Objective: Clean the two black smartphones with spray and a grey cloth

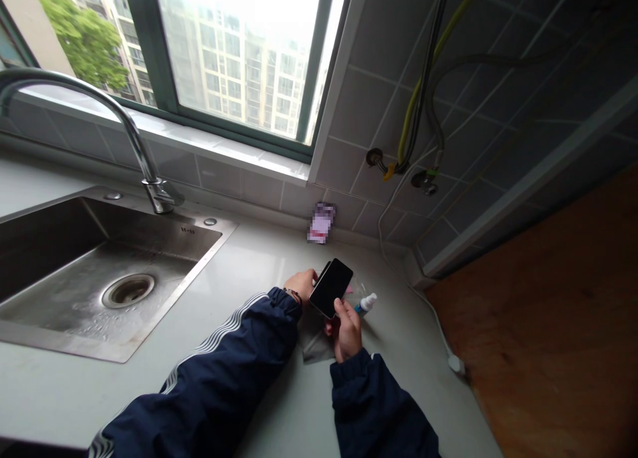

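Note:
A black smartphone (331,288) is held up above the pale stone countertop (254,262), its dark glass facing up and towards me. My left hand (301,284), in a navy striped sleeve, grips its left edge, and my right hand (347,328) holds its lower end. A thin dark layer shows along the phone's upper left edge, but I cannot tell what it is. Under my hands lies a clear plastic sheet or bag (314,342). Right of the phone, a small white-capped bottle with a blue body (366,304) lies on the counter.
A steel sink (114,272) with a chrome faucet (144,159) lies left of my arms. A blurred card or packet (321,223) leans against the tiled wall. A white cable (438,332) runs along the counter's right edge, beyond which is a brown wooden surface (548,325).

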### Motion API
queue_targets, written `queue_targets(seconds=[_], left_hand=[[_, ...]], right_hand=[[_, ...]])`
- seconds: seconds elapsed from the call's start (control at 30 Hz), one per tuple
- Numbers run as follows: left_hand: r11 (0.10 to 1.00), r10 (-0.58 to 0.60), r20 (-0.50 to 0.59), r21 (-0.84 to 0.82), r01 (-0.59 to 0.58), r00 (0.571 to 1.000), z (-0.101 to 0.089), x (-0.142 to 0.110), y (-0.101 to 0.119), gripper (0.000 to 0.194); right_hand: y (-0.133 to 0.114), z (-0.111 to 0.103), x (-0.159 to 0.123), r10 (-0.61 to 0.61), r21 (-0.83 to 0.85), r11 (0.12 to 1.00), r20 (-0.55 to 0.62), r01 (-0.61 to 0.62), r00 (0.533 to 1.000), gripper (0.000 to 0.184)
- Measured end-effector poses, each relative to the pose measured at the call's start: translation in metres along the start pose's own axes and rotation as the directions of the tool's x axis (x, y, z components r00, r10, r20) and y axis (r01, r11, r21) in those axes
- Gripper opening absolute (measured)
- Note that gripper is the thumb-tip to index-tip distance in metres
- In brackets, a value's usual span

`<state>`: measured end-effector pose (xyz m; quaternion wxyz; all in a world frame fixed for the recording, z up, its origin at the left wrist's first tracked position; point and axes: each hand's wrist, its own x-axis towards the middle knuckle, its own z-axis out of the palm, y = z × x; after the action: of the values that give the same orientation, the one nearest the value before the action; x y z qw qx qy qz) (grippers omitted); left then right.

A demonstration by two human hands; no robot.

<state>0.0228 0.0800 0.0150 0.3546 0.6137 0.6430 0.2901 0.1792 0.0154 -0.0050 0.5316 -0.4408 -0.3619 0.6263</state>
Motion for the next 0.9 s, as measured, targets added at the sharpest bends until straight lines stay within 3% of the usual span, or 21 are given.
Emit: queue_targets(seconds=[0.13, 0.3, 0.67, 0.7, 0.77, 0.83, 0.9], left_hand=[[0.998, -0.015, 0.064, -0.06, 0.019, 0.998, -0.001, 0.012, -0.002, 0.021], [0.976, -0.038, 0.109, -0.208, 0.061, 0.993, -0.002, 0.013, -0.006, 0.025], [0.809, -0.001, 0.078, -0.587, 0.047, 0.997, -0.033, -0.036, -0.039, 0.048], [0.778, 0.002, 0.076, -0.626, 0.047, 0.997, -0.036, -0.039, -0.041, 0.049], [0.6, -0.003, 0.077, -0.798, 0.064, 0.997, -0.039, -0.044, -0.047, 0.05], [0.525, -0.021, 0.043, -0.85, 0.047, 0.999, -0.04, -0.044, -0.051, 0.05], [0.511, -0.043, -0.001, -0.859, 0.021, 0.999, -0.04, -0.041, -0.054, 0.049]], right_hand=[[-0.001, 0.002, -0.001, -0.021, 0.004, 1.0, 0.018, 0.021, 1.0, 0.039], [-0.002, 0.002, -0.002, -0.047, 0.016, 0.999, 0.013, 0.047, 0.999, 0.037], [0.0, 0.001, -0.001, -0.028, 0.001, 1.0, 0.0, 0.028, 1.0, 0.04], [0.001, 0.0, 0.0, -0.023, -0.008, 1.0, -0.002, 0.023, 1.0, 0.041], [0.002, -0.001, 0.002, -0.007, -0.027, 1.0, -0.008, 0.007, 1.0, 0.044], [0.003, -0.002, 0.004, 0.01, -0.038, 0.999, -0.02, -0.011, 1.0, 0.046], [0.004, -0.003, 0.005, 0.022, -0.038, 0.999, -0.036, -0.023, 0.999, 0.048]])
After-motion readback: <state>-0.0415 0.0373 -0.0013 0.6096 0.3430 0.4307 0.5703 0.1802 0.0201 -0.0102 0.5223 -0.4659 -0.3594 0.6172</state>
